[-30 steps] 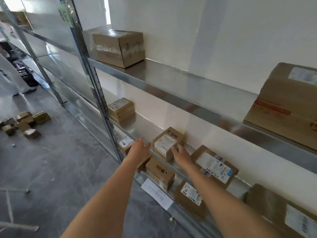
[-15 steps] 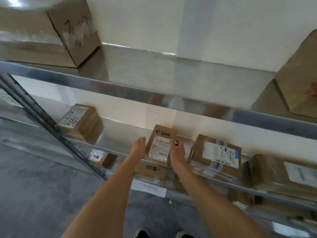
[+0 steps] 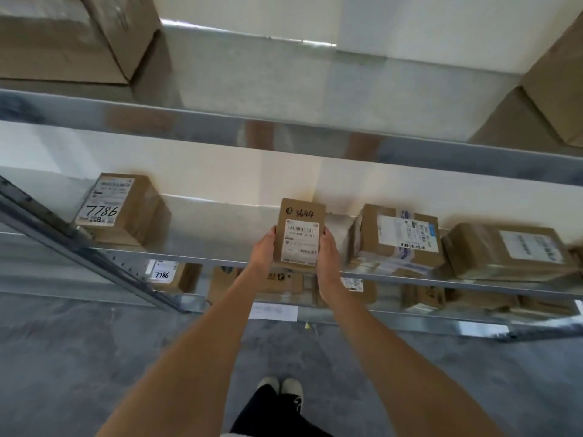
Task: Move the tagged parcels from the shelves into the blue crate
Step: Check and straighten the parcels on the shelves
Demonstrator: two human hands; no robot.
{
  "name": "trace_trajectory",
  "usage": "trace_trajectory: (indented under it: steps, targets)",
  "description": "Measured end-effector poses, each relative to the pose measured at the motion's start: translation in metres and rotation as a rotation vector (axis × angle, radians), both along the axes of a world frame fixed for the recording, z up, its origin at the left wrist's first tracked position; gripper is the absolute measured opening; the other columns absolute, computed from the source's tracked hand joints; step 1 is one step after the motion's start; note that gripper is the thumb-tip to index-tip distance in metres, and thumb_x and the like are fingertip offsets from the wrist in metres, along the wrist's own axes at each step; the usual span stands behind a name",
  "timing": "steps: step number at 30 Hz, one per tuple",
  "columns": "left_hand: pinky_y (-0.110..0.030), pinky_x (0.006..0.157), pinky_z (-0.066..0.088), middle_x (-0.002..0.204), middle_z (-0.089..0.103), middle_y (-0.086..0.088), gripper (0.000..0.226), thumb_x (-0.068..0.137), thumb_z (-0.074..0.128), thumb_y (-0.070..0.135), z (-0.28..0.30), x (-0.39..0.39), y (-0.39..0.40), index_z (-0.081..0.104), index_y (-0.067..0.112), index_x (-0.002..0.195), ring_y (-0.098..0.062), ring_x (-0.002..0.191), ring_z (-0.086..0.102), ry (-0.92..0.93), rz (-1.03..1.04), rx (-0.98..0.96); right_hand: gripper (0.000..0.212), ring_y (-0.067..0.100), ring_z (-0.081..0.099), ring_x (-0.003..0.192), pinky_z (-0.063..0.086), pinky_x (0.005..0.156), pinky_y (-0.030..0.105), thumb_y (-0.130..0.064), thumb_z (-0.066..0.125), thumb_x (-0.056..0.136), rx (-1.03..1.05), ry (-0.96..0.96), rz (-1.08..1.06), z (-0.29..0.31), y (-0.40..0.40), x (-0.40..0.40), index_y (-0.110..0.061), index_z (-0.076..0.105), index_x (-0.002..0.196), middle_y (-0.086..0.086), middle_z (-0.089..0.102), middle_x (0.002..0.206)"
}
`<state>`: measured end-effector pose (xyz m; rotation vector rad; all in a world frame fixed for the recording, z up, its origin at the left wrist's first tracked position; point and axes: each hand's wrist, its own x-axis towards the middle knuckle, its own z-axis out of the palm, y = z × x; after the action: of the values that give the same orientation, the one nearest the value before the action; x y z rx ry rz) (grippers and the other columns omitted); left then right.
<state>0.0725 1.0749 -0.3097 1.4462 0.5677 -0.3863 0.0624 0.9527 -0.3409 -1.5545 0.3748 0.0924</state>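
Both hands, left (image 3: 263,252) and right (image 3: 328,255), have now closed around the small parcel (image 3: 299,236), gripping its sides.

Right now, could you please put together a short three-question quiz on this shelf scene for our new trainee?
1. True or false: both the left hand and the right hand hold the parcel marked 3644.
2. Which handwritten number is on the parcel at the left end of the same shelf? A) 7786 B) 1234 C) 9050
3. Fill in: the blue crate is ____ in this view.

Key: 1 true; 2 A; 3 not visible.
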Motion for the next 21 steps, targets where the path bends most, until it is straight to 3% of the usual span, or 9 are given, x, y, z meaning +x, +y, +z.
trace_trajectory:
  steps: [3,5,8,13,16,18,21]
  targets:
    - [-0.038,0.092,0.053,0.104,0.067,-0.004,0.030,0.104,0.035,0.030,0.002,0.001,0.003,0.060,0.030,0.087,-0.021,0.095,0.062,-0.003,0.027,0.023,0.041,0.022,0.066,0.111,0.058,0.088,0.040,-0.038,0.027,0.104,0.025,0.009,0.016,0.008,-0.002,0.001,-0.017,0.055,0.125,0.007,0.066,0.120]
    - [-0.033,0.077,0.056,0.088,0.067,0.000,0.030,0.102,0.040,0.031,0.009,0.002,0.005,0.062,0.028,0.081,-0.017,0.083,0.062,-0.012,0.075,0.027,0.042,0.023,0.066,0.109,0.057,0.090,0.040,-0.036,0.029,0.105,0.001,0.049,-0.007,0.015,-0.004,0.006,-0.010,0.058,0.117,0.008,0.068,0.113]
    - [-0.025,0.064,0.052,0.086,0.066,-0.003,0.034,0.102,0.038,0.034,0.017,0.007,0.011,0.064,0.021,0.085,-0.017,0.081,0.062,-0.069,0.093,0.090,0.045,0.020,0.067,0.101,0.055,0.092,0.041,-0.040,0.029,0.103,-0.063,0.075,-0.004,0.023,-0.005,0.014,-0.010,0.064,0.104,0.007,0.071,0.103]
    - [-0.042,0.087,0.055,0.085,0.064,-0.003,0.037,0.101,0.037,0.039,0.024,0.012,0.020,0.061,0.021,0.080,-0.026,0.092,0.063,-0.122,0.081,0.194,0.044,0.017,0.064,0.105,0.049,0.099,0.042,-0.048,0.030,0.101,-0.085,0.095,0.031,0.028,0.001,0.021,-0.021,0.064,0.107,0.001,0.070,0.107]
    - [-0.032,0.077,0.057,0.099,0.068,-0.006,0.031,0.102,0.040,0.033,0.018,0.012,0.026,0.067,0.018,0.106,-0.023,0.093,0.064,-0.173,0.067,0.199,0.045,0.021,0.064,0.107,0.052,0.097,0.043,-0.049,0.028,0.102,-0.052,0.084,0.081,0.024,0.006,0.020,-0.019,0.061,0.109,0.005,0.068,0.112]
    - [-0.022,0.067,0.055,0.108,0.066,-0.005,0.031,0.103,0.041,0.024,0.011,0.010,0.029,0.061,0.020,0.126,-0.017,0.088,0.063,-0.176,0.073,0.161,0.045,0.021,0.064,0.109,0.053,0.095,0.043,-0.047,0.026,0.102,-0.019,0.078,0.124,0.021,0.010,0.020,-0.019,0.058,0.115,0.005,0.067,0.115]
    - [-0.023,0.066,0.055,0.108,0.065,-0.002,0.034,0.102,0.040,0.015,0.000,0.007,0.031,0.057,0.023,0.131,-0.018,0.092,0.062,-0.153,0.064,0.126,0.043,0.020,0.061,0.108,0.052,0.084,0.031,-0.043,0.024,0.104,-0.030,0.103,0.160,0.017,0.015,0.022,-0.017,0.050,0.126,0.003,0.063,0.117]
